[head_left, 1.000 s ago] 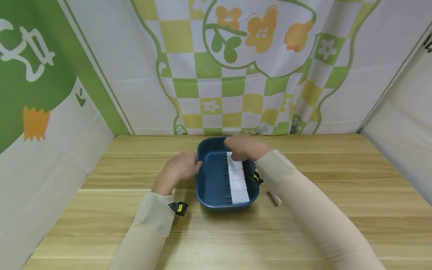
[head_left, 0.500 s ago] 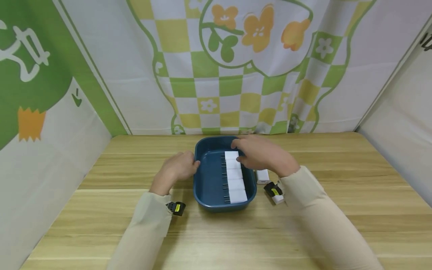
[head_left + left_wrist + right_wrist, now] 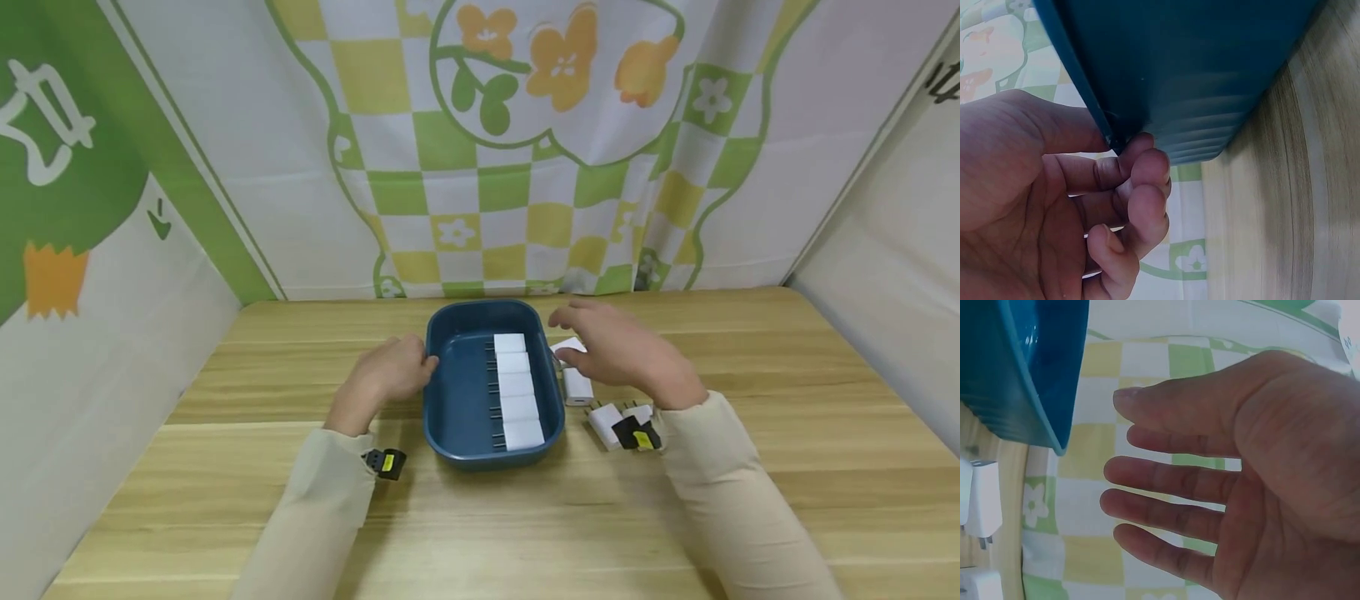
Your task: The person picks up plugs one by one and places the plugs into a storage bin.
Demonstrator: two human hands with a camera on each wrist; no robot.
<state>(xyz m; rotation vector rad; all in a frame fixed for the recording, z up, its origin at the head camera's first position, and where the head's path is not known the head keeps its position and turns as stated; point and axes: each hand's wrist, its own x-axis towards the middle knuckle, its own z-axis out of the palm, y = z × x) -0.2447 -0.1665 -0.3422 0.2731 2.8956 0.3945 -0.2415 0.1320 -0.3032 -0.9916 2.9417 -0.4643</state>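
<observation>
A dark blue rectangular bin (image 3: 459, 404) stands on the table in the head view. Inside, along its right side, several white plug chargers (image 3: 516, 385) lie in a neat column, prongs pointing left. My left hand (image 3: 384, 375) pinches the bin's left rim, thumb over the edge; the left wrist view shows the curled fingers (image 3: 1147, 209) against the outer wall. My right hand (image 3: 618, 346) hovers just right of the bin. Its fingers are spread and hold nothing, as the right wrist view shows. Below it lies a loose white charger (image 3: 577, 387), with another partly hidden behind the thumb.
Two more chargers lie nearer the right wrist, one white charger (image 3: 604, 425) in plain sight and the other partly covered by the black wrist camera (image 3: 637, 435). A patterned curtain (image 3: 465, 192) hangs along the back edge of the wooden table (image 3: 480, 533).
My right hand has drawn back from inside the bin to its right, fingers opening. The column of chargers and the loose ones have come into fuller view. My left hand keeps the rim.
</observation>
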